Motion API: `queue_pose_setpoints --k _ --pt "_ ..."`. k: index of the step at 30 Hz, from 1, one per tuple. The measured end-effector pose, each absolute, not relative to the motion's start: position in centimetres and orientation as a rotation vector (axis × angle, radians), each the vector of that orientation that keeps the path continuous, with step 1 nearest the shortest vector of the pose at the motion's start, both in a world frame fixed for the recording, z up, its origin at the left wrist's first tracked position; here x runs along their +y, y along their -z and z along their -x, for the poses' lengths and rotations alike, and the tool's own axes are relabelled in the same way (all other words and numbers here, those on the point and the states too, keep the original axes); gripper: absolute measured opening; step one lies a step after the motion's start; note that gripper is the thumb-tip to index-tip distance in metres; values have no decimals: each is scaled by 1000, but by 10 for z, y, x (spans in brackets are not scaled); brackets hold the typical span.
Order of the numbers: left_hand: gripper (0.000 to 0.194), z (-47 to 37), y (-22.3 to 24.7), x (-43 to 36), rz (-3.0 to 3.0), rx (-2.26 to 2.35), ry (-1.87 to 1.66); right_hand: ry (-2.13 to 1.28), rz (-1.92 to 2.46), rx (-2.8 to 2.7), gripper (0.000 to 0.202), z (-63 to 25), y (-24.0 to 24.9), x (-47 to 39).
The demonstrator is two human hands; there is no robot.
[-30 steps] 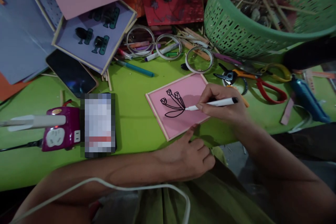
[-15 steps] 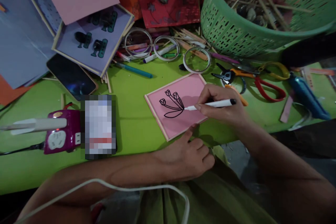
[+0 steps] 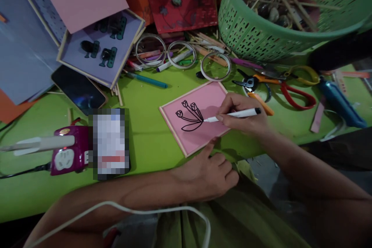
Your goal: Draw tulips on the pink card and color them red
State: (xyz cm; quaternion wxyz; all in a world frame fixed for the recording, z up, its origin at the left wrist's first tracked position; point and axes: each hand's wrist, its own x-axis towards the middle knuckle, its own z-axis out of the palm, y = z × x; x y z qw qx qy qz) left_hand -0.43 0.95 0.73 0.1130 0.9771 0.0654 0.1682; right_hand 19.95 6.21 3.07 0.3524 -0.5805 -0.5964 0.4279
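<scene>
My right hand [image 3: 242, 114] grips a white marker [image 3: 236, 114] with a black end, its tip touching a pink card [image 3: 200, 137] at the base of a black line drawing of tulips [image 3: 192, 118]. Thin wooden strips edge the card, which lies tilted on the green table [image 3: 145, 124]. My left hand [image 3: 213, 172] rests at the card's lower edge, its index finger stretched to touch the border and the other fingers curled, with nothing seen in it.
Tape rings [image 3: 215, 66], pens and sticks lie behind the card. Scissors [image 3: 298, 97] and cutters sit right, below a green basket [image 3: 261, 33]. On the left are a dark phone [image 3: 79, 90], a blurred-out device [image 3: 112, 143], a purple power socket [image 3: 69, 153] and framed cards [image 3: 99, 60].
The view has shifted slightly. Both hands, the marker and the card hold nearly the same places, and no clear difference shows in the drawing.
</scene>
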Motion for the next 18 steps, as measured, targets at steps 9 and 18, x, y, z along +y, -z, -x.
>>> queue_pose_setpoints --k 9,18 --pt "14 4 -6 10 -2869 201 -511 -1083 1522 -1526 24 -200 -33 62" --pt "13 4 -4 8 -2852 215 -532 -1022 1489 -1525 22 -200 -27 61"
